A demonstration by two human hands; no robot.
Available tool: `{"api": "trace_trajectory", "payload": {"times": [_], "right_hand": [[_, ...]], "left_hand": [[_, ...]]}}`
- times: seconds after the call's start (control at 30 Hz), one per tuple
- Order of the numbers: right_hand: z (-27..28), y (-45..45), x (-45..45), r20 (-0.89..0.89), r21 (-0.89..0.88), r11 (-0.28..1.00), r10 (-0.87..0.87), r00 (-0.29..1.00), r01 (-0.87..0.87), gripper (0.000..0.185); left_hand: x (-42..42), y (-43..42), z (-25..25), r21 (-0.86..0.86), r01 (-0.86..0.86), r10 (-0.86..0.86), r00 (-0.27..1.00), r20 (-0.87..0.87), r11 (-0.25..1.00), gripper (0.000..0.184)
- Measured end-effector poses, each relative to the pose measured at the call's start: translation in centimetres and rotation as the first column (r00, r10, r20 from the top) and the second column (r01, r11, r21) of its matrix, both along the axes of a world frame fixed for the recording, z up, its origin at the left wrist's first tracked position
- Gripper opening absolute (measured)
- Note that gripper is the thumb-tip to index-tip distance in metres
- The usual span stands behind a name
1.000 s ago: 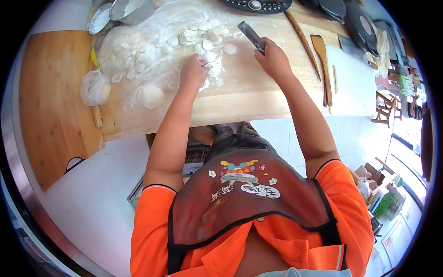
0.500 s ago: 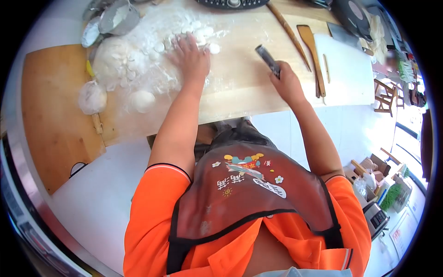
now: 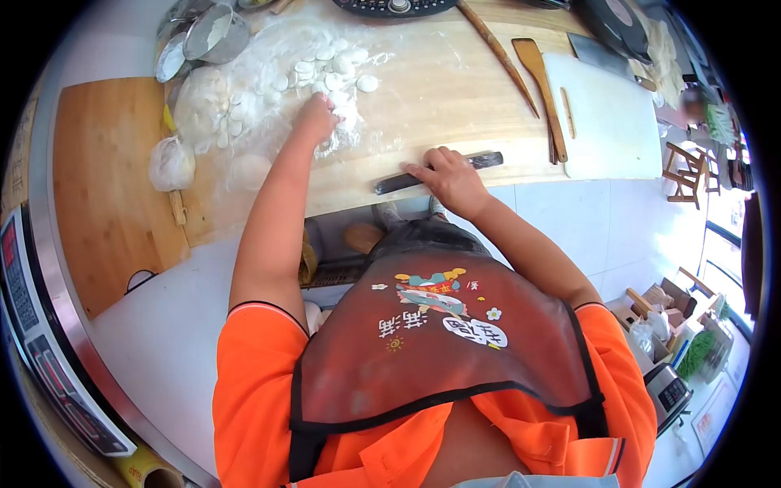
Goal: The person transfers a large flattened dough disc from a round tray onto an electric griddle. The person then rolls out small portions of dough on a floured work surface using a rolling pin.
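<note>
My right hand [image 3: 452, 180] is wrapped over the middle of a short dark rolling pin [image 3: 488, 160], which lies slantwise near the table's front edge. My left hand [image 3: 316, 122] is closed, fingers bunched together, at the edge of the loose flour [image 3: 345, 110]. Whatever those fingers may hold is hidden. Just beyond them lie several small flattened dough pieces [image 3: 368, 84], dusted white. A larger floury dough mound [image 3: 203, 98] sits farther left, and a smooth dough ball [image 3: 248, 172] is partly behind my left forearm.
A metal bowl [image 3: 218, 34] and a knotted plastic bag [image 3: 172, 163] stand at the left. To the right lie a long wooden stick [image 3: 500, 55], a wooden spatula [image 3: 537, 73], a white cutting board [image 3: 606, 122] and a cleaver [image 3: 602, 55]. A black appliance [image 3: 397, 6] sits at the back.
My right hand has brought the rolling pin left and toward me, turning it nearly crosswise. My left hand has drawn back from the dough pieces, its spread fingers now closed.
</note>
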State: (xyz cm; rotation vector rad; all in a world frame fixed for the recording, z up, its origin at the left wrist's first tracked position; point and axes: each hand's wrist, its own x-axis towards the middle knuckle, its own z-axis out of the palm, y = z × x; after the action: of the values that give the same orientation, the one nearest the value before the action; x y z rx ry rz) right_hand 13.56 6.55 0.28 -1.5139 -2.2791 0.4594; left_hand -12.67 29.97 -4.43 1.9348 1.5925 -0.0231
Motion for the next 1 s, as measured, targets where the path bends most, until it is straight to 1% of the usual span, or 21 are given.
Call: {"api": "trace_trajectory", "payload": {"times": [0.07, 0.1, 0.17, 0.2, 0.3, 0.4, 0.5, 0.53, 0.63, 0.67, 0.7, 0.77, 0.8, 0.83, 0.9, 0.93, 0.97, 1.0], "right_hand": [[-0.3, 0.7, -0.9, -0.019, 0.024, 0.999, 0.049, 0.999, -0.048, 0.043], [-0.2, 1.0, -1.1, 0.0, 0.035, 0.997, 0.069, 0.998, -0.069, 0.043], [-0.1, 1.3, -1.2, 0.042, 0.054, 0.992, 0.108, 0.993, -0.11, 0.043], [-0.2, 1.4, -1.2, 0.05, 0.029, 0.993, 0.115, 0.992, -0.117, 0.043], [0.3, 1.5, -0.6, 0.072, -0.05, 0.986, 0.164, 0.984, -0.16, 0.044], [-0.5, 0.7, -0.8, 0.223, 0.128, 0.991, 0.002, 0.975, -0.032, 0.055], [-0.8, 0.8, -1.3, 0.289, 0.092, 0.994, -0.088, 0.953, 0.064, 0.063], [-1.1, 1.7, -1.5, 0.304, 0.074, 0.994, -0.103, 0.947, 0.084, 0.062], [-2.5, 6.8, -2.4, 0.336, 0.063, 0.986, -0.166, 0.927, 0.153, 0.061], [-2.9, 8.8, -2.5, 0.335, 0.065, 0.987, -0.16, 0.929, 0.146, 0.061], [-3.2, 10.8, -2.4, 0.337, 0.069, 0.989, -0.149, 0.93, 0.134, 0.061], [-3.4, 11.3, -2.3, 0.357, 0.057, 0.991, -0.133, 0.925, 0.12, 0.061], [-3.2, 11.3, -2.3, 0.372, 0.045, 0.992, -0.13, 0.919, 0.122, 0.061], [-3.0, 11.5, -2.5, 0.387, 0.036, 0.992, -0.126, 0.913, 0.122, 0.061], [-2.7, 8.1, -2.5, 0.382, 0.002, 0.987, -0.149, 0.912, 0.16, 0.061], [-1.9, 6.1, -2.3, 0.406, -0.013, 0.986, -0.147, 0.902, 0.167, 0.061], [-1.5, 4.8, -2.2, 0.43, -0.029, 0.984, -0.144, 0.891, 0.173, 0.06], [-1.7, 4.9, -2.3, 0.421, 0.005, 0.984, -0.164, 0.892, 0.178, 0.059]], "left_hand": [[-0.2, 0.4, 0.1, -0.007, 0.041, -0.042, 0.998, -0.048, 0.999, 0.045], [-0.2, 0.3, 0.2, -0.012, 0.066, -0.066, 0.995, -0.071, 0.998, 0.046], [0.0, -0.4, 0.1, 0.004, -0.001, 0.001, 1.0, -0.001, 1.0, 0.043], [0.0, -0.8, -0.2, 0.01, -0.037, 0.037, 0.999, 0.033, 0.999, 0.042], [-0.2, -2.2, -1.8, 0.04, -0.177, 0.156, 0.938, 0.311, 0.983, 0.036], [1.6, -5.3, 1.3, -0.148, -0.176, 0.224, 0.874, 0.43, 0.973, 0.031], [3.9, -10.2, 2.7, -0.122, -0.044, 0.088, 0.921, 0.379, 0.992, 0.033], [4.5, -11.5, 2.6, -0.123, -0.062, 0.107, 0.909, 0.402, 0.99, 0.032], [5.1, -12.1, 3.5, -0.025, -0.026, 0.031, 0.976, 0.213, 0.999, 0.031], [4.8, -11.6, 2.7, -0.018, -0.008, 0.011, 0.977, 0.215, 1.0, 0.031], [4.6, -10.7, 2.3, -0.046, 0.022, -0.012, 0.977, 0.212, 0.999, 0.031], [4.6, -9.3, 2.4, -0.09, 0.08, -0.058, 0.974, 0.221, 0.993, 0.031], [4.7, -9.2, 2.8, -0.079, 0.096, -0.07, 0.956, 0.285, 0.992, 0.031], [4.8, -9.2, 3.1, -0.094, 0.114, -0.085, 0.96, 0.267, 0.989, 0.032], [5.0, -9.8, 3.9, -0.138, 0.141, -0.108, 0.968, 0.228, 0.98, 0.033], [4.8, -10.3, 4.2, -0.1, 0.118, -0.093, 0.97, 0.223, 0.988, 0.034], [4.4, -11.0, 3.8, -0.087, 0.047, -0.022, 0.963, 0.267, 0.995, 0.033], [3.9, -11.8, 3.0, -0.075, -0.025, 0.047, 0.95, 0.308, 0.997, 0.032]]}}
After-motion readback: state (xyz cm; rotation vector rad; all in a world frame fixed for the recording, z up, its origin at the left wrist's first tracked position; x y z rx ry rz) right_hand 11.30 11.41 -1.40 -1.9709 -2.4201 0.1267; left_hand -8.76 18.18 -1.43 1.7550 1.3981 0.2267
